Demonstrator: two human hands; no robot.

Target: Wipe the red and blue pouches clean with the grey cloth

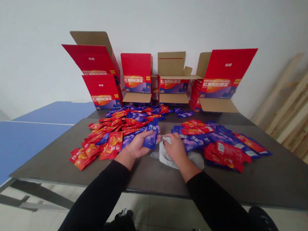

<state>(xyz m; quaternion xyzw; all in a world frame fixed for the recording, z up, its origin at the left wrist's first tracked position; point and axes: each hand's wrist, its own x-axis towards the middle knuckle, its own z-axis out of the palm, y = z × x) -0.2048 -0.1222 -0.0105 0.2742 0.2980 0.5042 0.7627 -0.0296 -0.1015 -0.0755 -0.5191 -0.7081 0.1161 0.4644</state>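
My left hand (pixel 138 145) is closed on a blue-purple sachet (pixel 151 135), holding it upright over the table's middle. Close by on the right, my right hand (pixel 176 147) pinches a crumpled white wipe (pixel 167 139) near the sachet's edge. A whitish cloth (pixel 197 160) lies flat under my right wrist, partly hidden by it. To the left spreads a heap of red and blue sachets (pixel 114 144), touching or just behind my left hand. Another sachet pile (pixel 224 153), also red and blue, lies right of my right hand.
Several open red cartons (pixel 137 71) stand along the back against the white wall, flaps up. The dark table (pixel 159 184) ends just in front of me. A blue table (pixel 25 144) adjoins on the left, and wooden slats (pixel 306 101) lean at the right.
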